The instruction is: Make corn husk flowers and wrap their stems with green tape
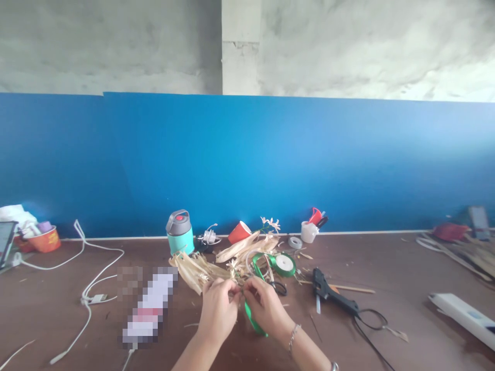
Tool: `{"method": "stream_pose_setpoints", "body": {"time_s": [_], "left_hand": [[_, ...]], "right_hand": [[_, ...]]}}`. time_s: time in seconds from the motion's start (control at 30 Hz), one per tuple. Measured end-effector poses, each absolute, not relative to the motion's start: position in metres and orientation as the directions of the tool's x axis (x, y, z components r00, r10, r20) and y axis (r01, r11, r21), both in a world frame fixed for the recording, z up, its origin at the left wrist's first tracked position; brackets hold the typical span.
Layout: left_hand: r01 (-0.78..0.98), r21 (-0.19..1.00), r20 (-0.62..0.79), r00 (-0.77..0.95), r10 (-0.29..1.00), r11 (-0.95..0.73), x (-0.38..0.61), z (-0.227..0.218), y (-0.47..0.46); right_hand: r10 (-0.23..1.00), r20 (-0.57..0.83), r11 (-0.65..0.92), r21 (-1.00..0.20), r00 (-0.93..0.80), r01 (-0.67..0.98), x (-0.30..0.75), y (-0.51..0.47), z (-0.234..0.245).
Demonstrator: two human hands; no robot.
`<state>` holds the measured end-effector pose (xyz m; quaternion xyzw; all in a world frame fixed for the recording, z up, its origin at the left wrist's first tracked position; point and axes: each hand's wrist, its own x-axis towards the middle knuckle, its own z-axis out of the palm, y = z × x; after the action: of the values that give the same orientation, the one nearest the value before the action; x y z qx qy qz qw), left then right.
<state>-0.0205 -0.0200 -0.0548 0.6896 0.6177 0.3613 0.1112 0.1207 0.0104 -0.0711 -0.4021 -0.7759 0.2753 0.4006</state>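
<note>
My left hand (219, 308) and my right hand (266, 305) meet fingertip to fingertip above the table, both pinched closed. A strip of green ribbon (253, 320) hangs from the pinch of my right hand, its tail reaching down under the palm. What my left fingertips grip is too small and covered to make out. Just beyond the hands lie dry, straw-coloured husks (197, 269), a green ribbon spool (284, 263) with a white centre, and the black handles of scissors (279, 288). White flowers on green stems (270, 223) rest at the back of the husks.
A black glue gun (328, 292) with its cord lies right, by a thin wooden stick (353, 289). Behind stand a turquoise flask (180, 238), a tipped red cup (239, 233), a tape roll (295, 242) and a white cup (309, 232). A pixelated phone (150, 304) and white cables (87, 288) are left.
</note>
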Motion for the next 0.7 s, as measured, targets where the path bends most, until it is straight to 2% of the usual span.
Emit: {"method": "stream_pose_setpoints", "body": {"time_s": [0.2, 0.33, 0.4, 0.5, 0.7], "left_hand": [[0.81, 0.531, 0.429, -0.004, 0.903, -0.249, -0.021, -0.056, -0.021], [0.809, 0.529, 0.441, -0.003, 0.897, -0.257, -0.019, -0.055, -0.023], [0.774, 0.587, 0.409, -0.032, 0.912, -0.237, -0.019, -0.053, -0.022], [0.649, 0.744, 0.262, -0.063, 0.963, -0.16, -0.021, -0.051, -0.019], [0.34, 0.937, 0.064, 0.065, 0.996, -0.083, -0.031, -0.05, -0.014]], "right_hand": [[0.913, 0.292, 0.38, -0.861, -0.284, 0.339, 0.117, 0.012, -0.075], [0.913, 0.294, 0.384, -0.852, -0.281, 0.356, 0.118, 0.011, -0.075], [0.9, 0.337, 0.425, -0.817, -0.276, 0.389, 0.119, 0.01, -0.073], [0.895, 0.357, 0.438, -0.815, -0.268, 0.38, 0.12, 0.01, -0.07], [0.934, 0.211, 0.274, -0.941, -0.289, 0.197, 0.122, 0.017, -0.074]]}}
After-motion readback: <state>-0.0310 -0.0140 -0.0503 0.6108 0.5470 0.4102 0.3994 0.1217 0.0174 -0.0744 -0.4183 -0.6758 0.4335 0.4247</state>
